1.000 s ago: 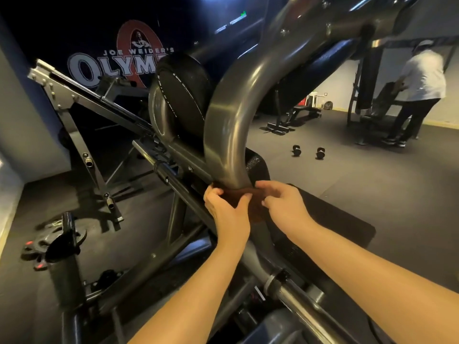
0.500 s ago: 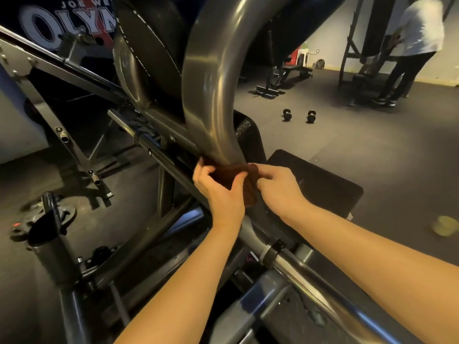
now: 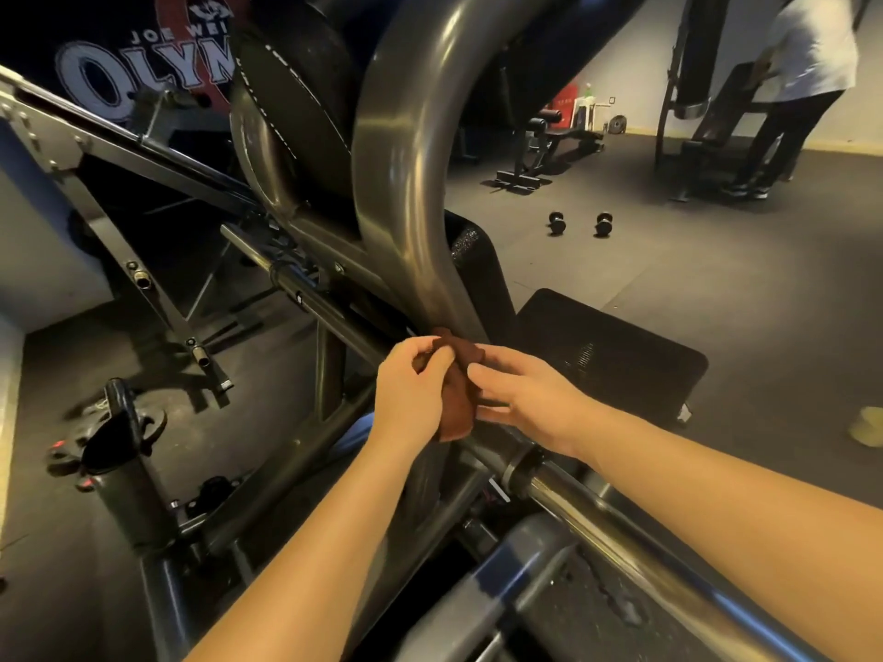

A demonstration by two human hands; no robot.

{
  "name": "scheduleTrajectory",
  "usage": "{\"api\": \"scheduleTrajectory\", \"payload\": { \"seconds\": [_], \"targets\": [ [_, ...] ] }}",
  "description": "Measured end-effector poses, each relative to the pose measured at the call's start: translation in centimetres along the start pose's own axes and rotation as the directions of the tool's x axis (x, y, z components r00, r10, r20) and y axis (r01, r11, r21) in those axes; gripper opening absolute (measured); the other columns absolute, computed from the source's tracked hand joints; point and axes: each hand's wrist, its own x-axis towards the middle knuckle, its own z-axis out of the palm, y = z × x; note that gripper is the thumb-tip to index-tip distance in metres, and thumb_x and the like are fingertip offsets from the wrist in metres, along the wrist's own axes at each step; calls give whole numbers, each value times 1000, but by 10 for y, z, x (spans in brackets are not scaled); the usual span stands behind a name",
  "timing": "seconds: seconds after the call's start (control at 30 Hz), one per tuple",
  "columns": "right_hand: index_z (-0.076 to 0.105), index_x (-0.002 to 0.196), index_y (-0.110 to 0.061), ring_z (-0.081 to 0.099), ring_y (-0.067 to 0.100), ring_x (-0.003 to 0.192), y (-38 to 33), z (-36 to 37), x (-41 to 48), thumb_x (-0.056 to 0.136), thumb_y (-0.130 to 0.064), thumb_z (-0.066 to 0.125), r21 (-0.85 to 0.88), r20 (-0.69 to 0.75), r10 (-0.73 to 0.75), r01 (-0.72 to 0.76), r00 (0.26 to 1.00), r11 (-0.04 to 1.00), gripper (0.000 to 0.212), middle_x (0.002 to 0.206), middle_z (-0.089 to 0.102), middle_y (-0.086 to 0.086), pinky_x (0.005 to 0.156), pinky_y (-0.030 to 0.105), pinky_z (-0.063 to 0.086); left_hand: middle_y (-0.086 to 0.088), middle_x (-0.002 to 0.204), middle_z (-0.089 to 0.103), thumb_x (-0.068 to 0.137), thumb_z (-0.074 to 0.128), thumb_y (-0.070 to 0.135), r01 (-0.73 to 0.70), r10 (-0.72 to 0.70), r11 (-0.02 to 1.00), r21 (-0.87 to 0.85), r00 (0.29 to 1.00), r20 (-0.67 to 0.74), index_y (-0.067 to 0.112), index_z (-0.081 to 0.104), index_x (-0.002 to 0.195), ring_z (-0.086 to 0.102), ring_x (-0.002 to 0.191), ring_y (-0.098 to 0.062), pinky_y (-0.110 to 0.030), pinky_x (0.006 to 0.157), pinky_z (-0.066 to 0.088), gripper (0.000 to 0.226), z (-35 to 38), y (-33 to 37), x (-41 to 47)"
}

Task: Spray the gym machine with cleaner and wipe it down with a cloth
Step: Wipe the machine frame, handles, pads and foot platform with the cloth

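Observation:
A grey steel gym machine fills the view, its thick curved tube [image 3: 401, 183] sweeping down to a joint at the centre. A dark brown cloth [image 3: 461, 398] hangs at the foot of that tube. My left hand [image 3: 413, 389] grips the cloth's upper part with curled fingers. My right hand [image 3: 523, 398] pinches the cloth's right edge between thumb and fingers. A polished steel bar [image 3: 597, 513] runs from under my hands toward the lower right. No spray bottle is in view.
A black pad [image 3: 602, 360] lies on the floor right of my hands. Two small dumbbells [image 3: 580, 224] sit on the floor beyond. A person in a white shirt [image 3: 807, 50] stands at another machine at the top right. Weight plates [image 3: 86, 451] lie at the lower left.
Both hands have slid down from the tube's lower bend to its foot, and the cloth now hangs bunched between them instead of wrapped around the tube. The camera has tipped downward.

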Motion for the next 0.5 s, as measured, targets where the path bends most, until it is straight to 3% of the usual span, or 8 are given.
{"api": "scheduleTrajectory", "payload": {
  "seconds": [0.07, 0.17, 0.23, 0.3, 0.37, 0.43, 0.5],
  "targets": [
    [60, 138, -20, 70, 25, 117, 1, 2, -3, 102, -18, 63, 65, 7, -24, 24, 1000, 998, 36, 127, 71, 5, 100, 48, 57, 8, 122, 68, 105, 56, 25, -47, 41, 998, 47, 992, 123, 24, 68, 128, 62, 106, -2, -11, 83, 46, 25, -5, 7, -4],
    [64, 133, -15, 72, 24, 112, 3, -2, -7, 102, -15, 61, 94, -52, -14, 19, 999, 995, 31, 120, 75, 6, 98, 46, 58, 12, 130, 63, 107, 54, 22, -129, 97, 986, 101, 957, 272, 23, 66, 135, 60, 114, 0, -12, 96, 44, 31, -10, 11, -5],
    [66, 128, -11, 73, 25, 109, 3, -8, -9, 103, -16, 60, 181, -68, 28, -16, 997, 983, 27, 119, 75, 10, 99, 45, 57, 9, 128, 66, 104, 60, 21, -118, 106, 992, 49, 974, 200, 23, 69, 131, 62, 115, -2, -22, 102, 50, 29, -13, 9, 0],
    [66, 123, -10, 74, 25, 108, 0, -16, -10, 102, -16, 62, 259, -147, 27, 13, 989, 966, 23, 121, 74, 13, 100, 47, 57, 4, 121, 69, 98, 68, 27, -59, 59, 998, -33, 998, -14, 23, 71, 125, 66, 108, -5, -31, 100, 56, 27, -15, 4, 11],
    [63, 122, -12, 73, 25, 110, -7, -21, -8, 101, -15, 63, 226, -279, -46, 113, 959, 968, 20, 122, 71, 13, 96, 47, 59, 1, 126, 66, 93, 74, 39, 15, -37, 989, -146, 988, -150, 22, 63, 132, 66, 108, -7, -36, 97, 58, 44, -14, 5, 21],
    [61, 128, -17, 70, 26, 115, -18, -15, -5, 102, -15, 61, 171, -304, -119, 178, 945, 969, 26, 126, 67, 9, 92, 43, 62, 4, 136, 61, 91, 76, 44, 46, -81, 966, -256, 989, -128, 22, 50, 145, 64, 116, -9, -38, 100, 57, 64, -8, 10, 26],
    [54, 145, -26, 66, 22, 117, -30, 1, 2, 105, -20, 58, 215, -242, -109, 163, 964, 963, 41, 134, 61, 0, 86, 38, 62, 7, 139, 60, 93, 73, 41, 25, -58, 954, -298, 993, -102, 23, 46, 149, 64, 121, -10, -42, 103, 56, 65, -2, 12, 27]
  ]
}}
